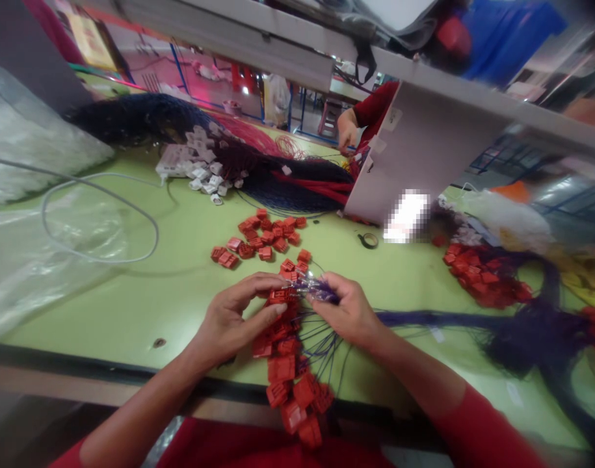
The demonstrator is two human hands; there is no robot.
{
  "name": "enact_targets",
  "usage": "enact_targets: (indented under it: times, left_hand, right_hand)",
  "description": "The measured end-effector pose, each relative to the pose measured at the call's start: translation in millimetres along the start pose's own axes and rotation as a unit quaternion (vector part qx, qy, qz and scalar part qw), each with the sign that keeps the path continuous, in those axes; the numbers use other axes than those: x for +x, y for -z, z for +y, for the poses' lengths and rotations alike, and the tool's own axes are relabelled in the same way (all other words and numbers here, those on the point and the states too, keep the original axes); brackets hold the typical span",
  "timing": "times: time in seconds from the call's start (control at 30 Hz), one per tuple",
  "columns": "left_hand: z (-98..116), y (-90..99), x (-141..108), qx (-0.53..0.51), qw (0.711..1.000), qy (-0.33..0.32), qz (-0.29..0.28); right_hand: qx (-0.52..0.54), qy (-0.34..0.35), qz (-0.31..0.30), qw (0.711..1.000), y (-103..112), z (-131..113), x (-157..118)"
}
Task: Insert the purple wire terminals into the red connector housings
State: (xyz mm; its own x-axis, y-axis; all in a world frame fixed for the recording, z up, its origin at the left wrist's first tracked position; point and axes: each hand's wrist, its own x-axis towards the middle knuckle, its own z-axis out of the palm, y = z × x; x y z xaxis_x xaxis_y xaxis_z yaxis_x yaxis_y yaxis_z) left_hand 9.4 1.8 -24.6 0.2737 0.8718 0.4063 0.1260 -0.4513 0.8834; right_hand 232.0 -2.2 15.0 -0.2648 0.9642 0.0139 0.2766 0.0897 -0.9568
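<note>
A glossy, boxy red plastic connector housing (279, 296), its face slotted, is pinched between the thumb and fingers of the left hand (238, 318), above the smooth pale-green tabletop (190, 305). Thin, flexible purple wires (326, 292) with shiny metal terminals (304, 286) are gathered in the closed fingertips of the right hand (348, 311), their tips right by the housing. Blocky wired red connectors (281, 369) trail toward the table's near edge; loose red connectors (265, 237) lie beyond. Both forearms reach inward, the left palm turned inward, the right fingers curled
</note>
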Motion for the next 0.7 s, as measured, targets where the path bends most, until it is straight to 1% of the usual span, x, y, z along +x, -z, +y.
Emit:
enact_targets:
  times: [0.1, 0.27, 0.4, 0.5, 0.6, 0.67, 0.7]
  left_hand:
    - [2, -1.1, 0, 0.008, 1.000, -0.010, 0.002]
    - [4, -9.8, 1, 0.050, 0.997, -0.065, 0.013]
    - [2, -18.3, 1, 0.038, 0.997, -0.067, 0.021]
    - [2, -20.5, -2, 0.038, 0.997, -0.065, 0.033]
    - [5, -14.9, -4, 0.059, 0.997, -0.046, 0.027]
    - [4, -4.8, -3, 0.078, 0.996, -0.030, 0.015]
    - [2, 2.3, -2, 0.096, 0.995, -0.023, 0.022]
  right_hand:
    - [-0.002, 0.000, -0.006, 1.000, -1, 0, 0]
    - [0.020, 0.005, -0.017, 1.000, -4, 4, 0]
    - [0.020, 0.008, -0.014, 1.000, -5, 7, -1]
    - [0.027, 0.010, -0.020, 0.999, -4, 10, 0]
    - [0.027, 0.046, 0.012, 0.998, -2, 13, 5]
    - [0.027, 0.091, 0.056, 0.994, -1, 14, 9]
    - [0.031, 0.105, 0.076, 0.991, 0, 15, 11]
